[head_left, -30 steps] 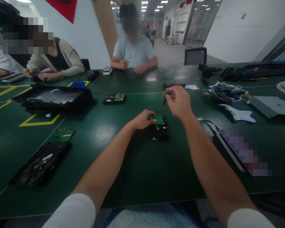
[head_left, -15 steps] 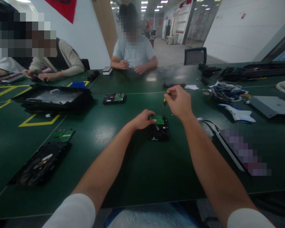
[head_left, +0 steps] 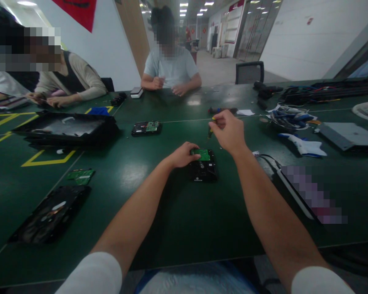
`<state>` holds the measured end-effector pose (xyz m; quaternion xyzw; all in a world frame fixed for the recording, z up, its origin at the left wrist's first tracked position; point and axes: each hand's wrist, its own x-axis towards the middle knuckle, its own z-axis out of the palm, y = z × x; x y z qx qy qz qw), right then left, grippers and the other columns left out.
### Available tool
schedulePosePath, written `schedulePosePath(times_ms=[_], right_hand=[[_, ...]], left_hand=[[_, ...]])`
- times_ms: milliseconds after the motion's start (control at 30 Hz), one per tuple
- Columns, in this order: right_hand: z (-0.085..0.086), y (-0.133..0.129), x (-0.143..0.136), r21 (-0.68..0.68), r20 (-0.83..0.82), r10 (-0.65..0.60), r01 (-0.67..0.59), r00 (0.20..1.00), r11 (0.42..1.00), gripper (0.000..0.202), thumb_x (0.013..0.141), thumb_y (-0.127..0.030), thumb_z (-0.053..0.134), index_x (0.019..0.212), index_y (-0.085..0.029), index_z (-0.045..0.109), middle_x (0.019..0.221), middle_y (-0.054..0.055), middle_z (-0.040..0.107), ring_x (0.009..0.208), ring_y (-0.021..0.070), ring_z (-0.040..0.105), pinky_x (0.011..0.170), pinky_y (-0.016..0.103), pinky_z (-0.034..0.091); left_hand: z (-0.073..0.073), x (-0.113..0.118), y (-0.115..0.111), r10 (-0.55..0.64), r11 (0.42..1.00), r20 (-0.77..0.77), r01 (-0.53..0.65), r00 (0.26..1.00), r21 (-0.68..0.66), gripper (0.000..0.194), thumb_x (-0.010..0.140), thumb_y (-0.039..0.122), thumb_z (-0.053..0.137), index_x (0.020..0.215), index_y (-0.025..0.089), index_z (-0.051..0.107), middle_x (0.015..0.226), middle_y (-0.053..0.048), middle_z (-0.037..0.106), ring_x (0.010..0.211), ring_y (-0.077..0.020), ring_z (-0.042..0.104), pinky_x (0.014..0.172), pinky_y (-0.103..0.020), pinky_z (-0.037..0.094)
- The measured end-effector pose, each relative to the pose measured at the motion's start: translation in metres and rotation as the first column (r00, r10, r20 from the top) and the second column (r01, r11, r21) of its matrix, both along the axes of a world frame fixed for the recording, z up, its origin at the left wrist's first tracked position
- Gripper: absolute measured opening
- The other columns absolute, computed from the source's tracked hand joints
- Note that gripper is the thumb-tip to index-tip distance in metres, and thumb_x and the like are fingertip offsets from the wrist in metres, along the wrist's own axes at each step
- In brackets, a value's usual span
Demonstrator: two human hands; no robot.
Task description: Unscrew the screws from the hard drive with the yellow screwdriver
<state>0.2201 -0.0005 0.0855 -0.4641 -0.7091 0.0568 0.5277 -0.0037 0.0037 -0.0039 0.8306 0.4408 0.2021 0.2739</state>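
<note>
A black hard drive (head_left: 204, 169) with a green circuit board lies on the green table in front of me. My left hand (head_left: 185, 155) grips its upper left side, the thumb over the board's edge. Just above and to the right of the drive, my right hand (head_left: 228, 130) pinches a small yellow and dark screwdriver (head_left: 210, 131), its tip pointing down. Whether the tip touches the drive cannot be made out. A second drive (head_left: 146, 128) with a board lies farther back on the left.
At left are black trays (head_left: 67, 128), a loose green board (head_left: 81, 176) and a dark drive casing (head_left: 52, 214). At right lie a cable bundle (head_left: 290, 117), a metal box (head_left: 349, 134) and a blurred flat device (head_left: 309, 196). People sit across the table.
The whole view has shifted slightly. The screwdriver in my right hand stands more upright and a little nearer the drive's top edge. My left hand keeps its hold.
</note>
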Motion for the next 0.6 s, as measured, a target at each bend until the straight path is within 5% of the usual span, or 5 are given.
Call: schedulePosePath(times_ms=[600], right_hand=[[0.0012,0.0015,0.0039,0.055,0.131,-0.039,0.032,0.991,0.998,0.011,0.089,-0.022,0.066,0.099,-0.023,0.067,0.101,0.007,0.073,0.089,0.0231,0.069,0.085,0.042,0.058]], left_hand=[[0.0016,0.0012,-0.0006,0.0,1.0,-0.002,0.0,1.0,0.012,0.051,0.093,0.044,0.069,0.136,0.017,0.065,0.126,-0.014,0.06,0.101,-0.0243,0.063,0.095,-0.041,0.053]])
